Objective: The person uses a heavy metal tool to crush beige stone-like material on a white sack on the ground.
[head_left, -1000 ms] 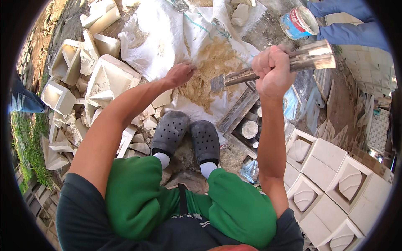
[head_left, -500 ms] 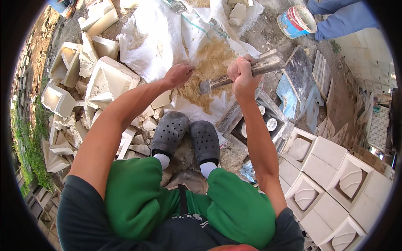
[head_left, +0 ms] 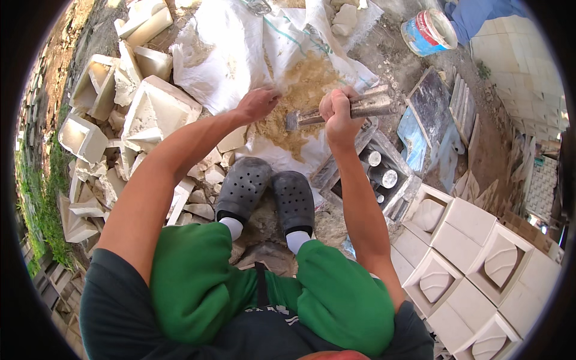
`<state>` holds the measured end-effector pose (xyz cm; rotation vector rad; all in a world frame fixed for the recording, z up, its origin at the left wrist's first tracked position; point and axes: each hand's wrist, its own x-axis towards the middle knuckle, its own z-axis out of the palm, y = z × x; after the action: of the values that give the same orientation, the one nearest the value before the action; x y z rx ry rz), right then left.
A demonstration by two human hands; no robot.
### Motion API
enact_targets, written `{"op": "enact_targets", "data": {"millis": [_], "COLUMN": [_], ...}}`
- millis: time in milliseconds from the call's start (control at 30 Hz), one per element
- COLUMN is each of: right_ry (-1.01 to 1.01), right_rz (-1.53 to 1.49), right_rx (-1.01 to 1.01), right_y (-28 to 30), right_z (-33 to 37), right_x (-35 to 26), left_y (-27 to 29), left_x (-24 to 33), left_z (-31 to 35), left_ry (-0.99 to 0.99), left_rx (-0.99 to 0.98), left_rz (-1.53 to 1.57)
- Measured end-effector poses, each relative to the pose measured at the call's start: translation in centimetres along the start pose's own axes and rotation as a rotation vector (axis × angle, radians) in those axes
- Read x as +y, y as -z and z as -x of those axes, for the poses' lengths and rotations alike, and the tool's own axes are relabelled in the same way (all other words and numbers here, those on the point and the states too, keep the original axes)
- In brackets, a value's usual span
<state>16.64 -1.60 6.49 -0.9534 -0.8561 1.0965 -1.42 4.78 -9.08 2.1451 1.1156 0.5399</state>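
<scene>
My right hand (head_left: 342, 117) is closed round a plaster-caked hand tool (head_left: 375, 103). The tool has a small flat grey end at the left and a thicker, crusted end at the right. It is held slantwise above tan sandy powder (head_left: 306, 81), which lies on a white woven sack (head_left: 219, 45). Left of the tool, my left hand (head_left: 259, 104) is at the powder's edge with its fingers curled in. Whatever they may hold is hidden.
Broken cream castings (head_left: 159, 111) pile up at the left. Beneath my right forearm is a grey box mould (head_left: 387, 201) with round cylinders inside. Cream blocks (head_left: 465, 225) fill the lower right. A paint bucket (head_left: 427, 33) stands far right beside another person's blue-clothed leg (head_left: 483, 15).
My right hand has shifted a little left with the tool, uncovering more of the box mould. My left hand is nearly still. The other person's leg has moved up, partly out of view.
</scene>
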Motion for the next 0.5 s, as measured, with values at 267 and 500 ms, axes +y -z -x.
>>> {"op": "enact_targets", "data": {"millis": [267,500], "right_ry": [0.008,0.004], "right_rz": [0.034,-0.056], "right_rx": [-0.044,-0.002], "right_y": [-2.5,-3.2], "right_z": [-1.3,-0.2], "right_x": [-9.9,-8.7], "left_y": [0.5,0.5], "left_x": [-0.4,-0.7], "left_z": [0.6,1.0], "left_ry": [0.009,0.028], "left_rx": [-0.041,-0.011], "left_rz": [-0.021,-0.014]}}
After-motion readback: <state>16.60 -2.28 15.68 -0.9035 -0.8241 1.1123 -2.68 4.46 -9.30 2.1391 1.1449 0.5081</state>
